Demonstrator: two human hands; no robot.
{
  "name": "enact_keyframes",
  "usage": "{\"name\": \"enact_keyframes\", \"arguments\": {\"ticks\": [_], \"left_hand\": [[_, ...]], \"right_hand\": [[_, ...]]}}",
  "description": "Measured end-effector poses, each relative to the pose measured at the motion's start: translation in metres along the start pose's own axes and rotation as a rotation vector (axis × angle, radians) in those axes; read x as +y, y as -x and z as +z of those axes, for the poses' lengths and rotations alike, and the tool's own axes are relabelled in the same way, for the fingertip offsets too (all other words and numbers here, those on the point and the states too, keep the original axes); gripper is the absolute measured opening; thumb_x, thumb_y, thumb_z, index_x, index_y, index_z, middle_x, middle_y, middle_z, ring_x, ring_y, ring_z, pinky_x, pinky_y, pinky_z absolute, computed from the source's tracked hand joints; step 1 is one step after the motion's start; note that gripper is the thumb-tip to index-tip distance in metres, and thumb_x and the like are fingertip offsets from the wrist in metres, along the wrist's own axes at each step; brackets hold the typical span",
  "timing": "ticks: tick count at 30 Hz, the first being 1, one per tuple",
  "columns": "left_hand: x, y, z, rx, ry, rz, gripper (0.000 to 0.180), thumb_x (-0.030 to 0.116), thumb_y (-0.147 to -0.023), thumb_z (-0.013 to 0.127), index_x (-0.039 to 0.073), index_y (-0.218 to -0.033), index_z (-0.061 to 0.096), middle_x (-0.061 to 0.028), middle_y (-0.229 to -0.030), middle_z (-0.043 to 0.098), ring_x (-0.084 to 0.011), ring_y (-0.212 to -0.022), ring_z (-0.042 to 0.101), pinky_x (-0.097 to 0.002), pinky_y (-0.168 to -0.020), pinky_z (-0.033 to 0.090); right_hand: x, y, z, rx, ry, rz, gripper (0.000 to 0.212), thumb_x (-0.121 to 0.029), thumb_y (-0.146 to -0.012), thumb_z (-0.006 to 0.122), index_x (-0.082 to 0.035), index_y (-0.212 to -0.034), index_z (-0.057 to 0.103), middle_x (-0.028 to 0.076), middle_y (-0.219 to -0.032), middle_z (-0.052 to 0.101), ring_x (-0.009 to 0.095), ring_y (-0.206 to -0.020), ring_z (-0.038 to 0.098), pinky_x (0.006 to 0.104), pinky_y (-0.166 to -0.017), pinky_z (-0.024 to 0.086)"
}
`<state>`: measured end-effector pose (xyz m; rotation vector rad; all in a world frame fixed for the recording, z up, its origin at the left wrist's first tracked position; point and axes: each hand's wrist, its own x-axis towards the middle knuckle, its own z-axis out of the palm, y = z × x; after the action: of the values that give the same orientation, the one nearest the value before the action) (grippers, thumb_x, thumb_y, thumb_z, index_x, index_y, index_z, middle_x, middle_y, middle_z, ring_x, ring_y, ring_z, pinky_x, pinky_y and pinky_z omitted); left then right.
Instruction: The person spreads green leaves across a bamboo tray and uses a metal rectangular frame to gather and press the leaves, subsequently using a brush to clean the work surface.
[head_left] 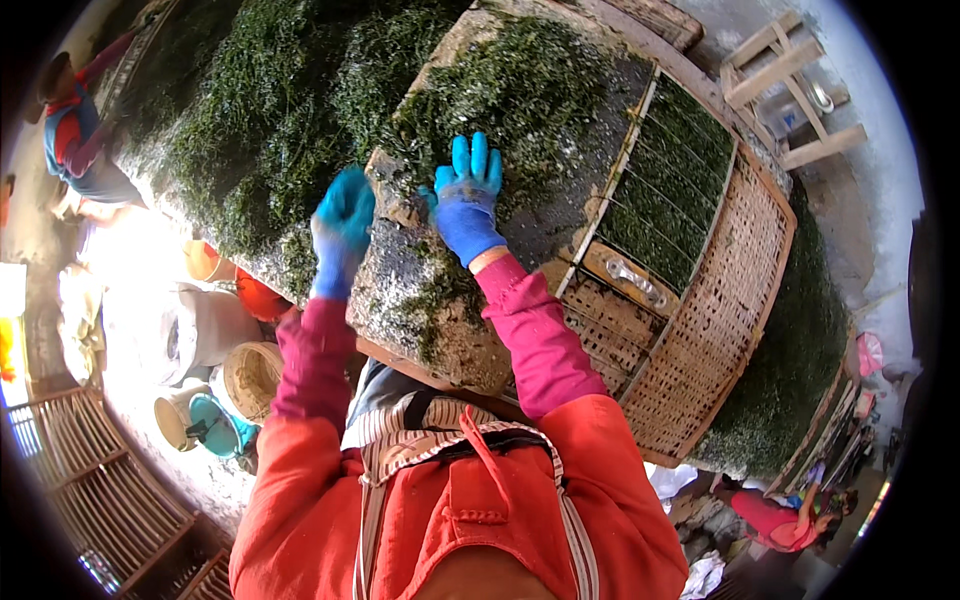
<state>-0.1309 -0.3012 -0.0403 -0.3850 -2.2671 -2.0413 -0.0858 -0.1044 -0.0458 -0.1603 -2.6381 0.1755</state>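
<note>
Both my hands wear blue gloves with darker cuffs. My right hand [468, 190] lies palm down with fingers stretched and spread, at the near edge of a pile of dark green leaves [530, 80] on the worktop [470, 345]. My left hand [343, 210] is beside the left edge of that worktop, next to a larger heap of green leaves [270, 130]. Its fingers are blurred and partly turned away, so any grip is unclear. Right of my right hand is a light-edged frame [620, 160] divided by thin lines, with dark green leaves packed inside, lying on a woven bamboo mat [735, 290].
A wooden block with a clear handle-like piece [635, 278] lies below the packed leaves. Buckets [250, 380] and a teal basin [215, 425] stand on the floor at left. A wooden stool [785, 85] is far right. One person [85, 140] works at far left, another [775, 515] at lower right.
</note>
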Motion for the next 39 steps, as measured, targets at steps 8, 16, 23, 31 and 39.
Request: {"name": "enact_keyframes", "arguments": {"ticks": [8, 16, 23, 31, 39], "left_hand": [[0.021, 0.067, 0.025, -0.373, 1.078, -1.013, 0.067, 0.041, -0.097, 0.063, -0.001, -0.145, 0.043, -0.0185, -0.132, 0.057, -0.0317, -0.113, 0.063, -0.0447, -0.101, 0.05], [0.043, 0.091, 0.11, -0.648, 1.282, -1.035, 0.036, 0.02, -0.103, 0.053, 0.0, -0.133, 0.056, -0.008, -0.096, 0.063, -0.0318, -0.098, 0.061, -0.0508, -0.095, 0.05], [0.043, 0.058, 0.194, -0.896, 1.147, -1.07, 0.038, 0.027, -0.104, 0.052, 0.004, -0.134, 0.06, -0.013, -0.124, 0.067, -0.0348, -0.12, 0.061, -0.0531, -0.107, 0.047], [0.07, 0.027, 0.132, -0.829, -0.928, -0.29, 0.062, 0.045, -0.093, 0.066, 0.006, -0.141, 0.056, -0.0151, -0.117, 0.072, -0.0312, -0.1, 0.071, -0.0454, -0.091, 0.056], [0.058, 0.163, 0.264, -0.643, -1.099, 0.725, 0.086, 0.046, -0.088, 0.068, 0.024, -0.16, 0.027, -0.0061, -0.165, 0.026, -0.0362, -0.152, 0.022, -0.0565, -0.123, 0.013]], "right_hand": [[-0.015, 0.05, -0.126, -0.47, -0.585, 0.346, 0.044, -0.02, -0.085, 0.081, 0.005, -0.117, 0.063, 0.018, -0.117, 0.07, 0.029, -0.093, 0.071, 0.0378, -0.081, 0.055], [0.042, 0.174, -0.175, -0.488, -1.453, 1.019, 0.039, -0.02, -0.09, 0.079, 0.001, -0.119, 0.065, 0.005, -0.098, 0.074, 0.009, -0.083, 0.064, 0.0274, -0.075, 0.052], [0.188, 0.223, -0.179, -0.482, -0.589, 0.773, 0.056, -0.035, -0.084, 0.081, 0.004, -0.121, 0.066, 0.019, -0.112, 0.073, 0.028, -0.099, 0.072, 0.0387, -0.089, 0.056], [0.248, 0.239, -0.195, -0.779, -0.246, 0.523, 0.047, -0.041, -0.085, 0.076, -0.008, -0.118, 0.071, 0.021, -0.109, 0.071, 0.038, -0.099, 0.07, 0.0466, -0.086, 0.056], [0.268, 0.233, -0.247, -0.837, -0.516, 0.48, 0.052, -0.036, -0.086, 0.076, -0.004, -0.125, 0.067, 0.021, -0.102, 0.074, 0.03, -0.082, 0.073, 0.0405, -0.079, 0.058]]}}
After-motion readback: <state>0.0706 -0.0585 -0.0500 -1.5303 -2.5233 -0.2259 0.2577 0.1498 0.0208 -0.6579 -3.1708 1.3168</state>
